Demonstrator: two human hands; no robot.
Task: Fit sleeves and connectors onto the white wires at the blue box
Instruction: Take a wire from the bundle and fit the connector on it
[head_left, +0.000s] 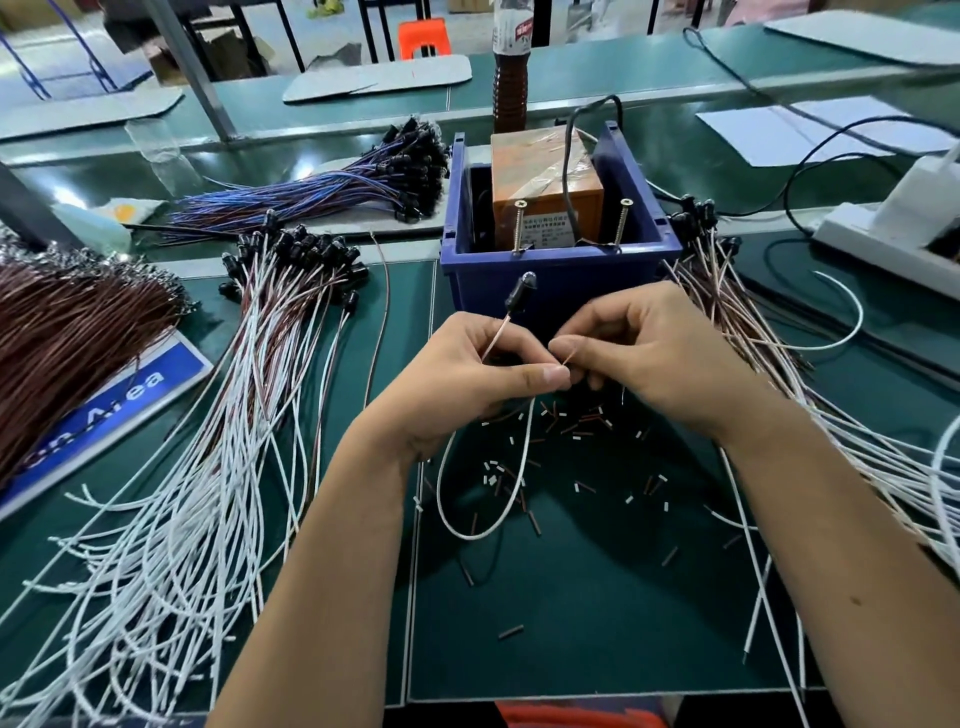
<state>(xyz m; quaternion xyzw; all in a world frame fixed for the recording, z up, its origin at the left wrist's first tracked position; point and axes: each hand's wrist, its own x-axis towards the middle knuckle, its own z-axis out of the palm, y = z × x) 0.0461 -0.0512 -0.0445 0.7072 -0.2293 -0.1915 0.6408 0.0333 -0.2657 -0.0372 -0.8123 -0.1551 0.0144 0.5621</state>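
the white wire (485, 499) we hold runs up and away to the right, its black connector (521, 293) tip pointing toward the blue box (558, 275) just behind, its tail looping down over the green surface (571, 597). our left hand (467, 374) pinches it, fingers curled, thumb (540, 373) pressed flat. our right hand (654, 353) curls its fingers on a thin wire end (569, 356) just beside that thumb. small sleeves (576, 421) lie scattered beneath.
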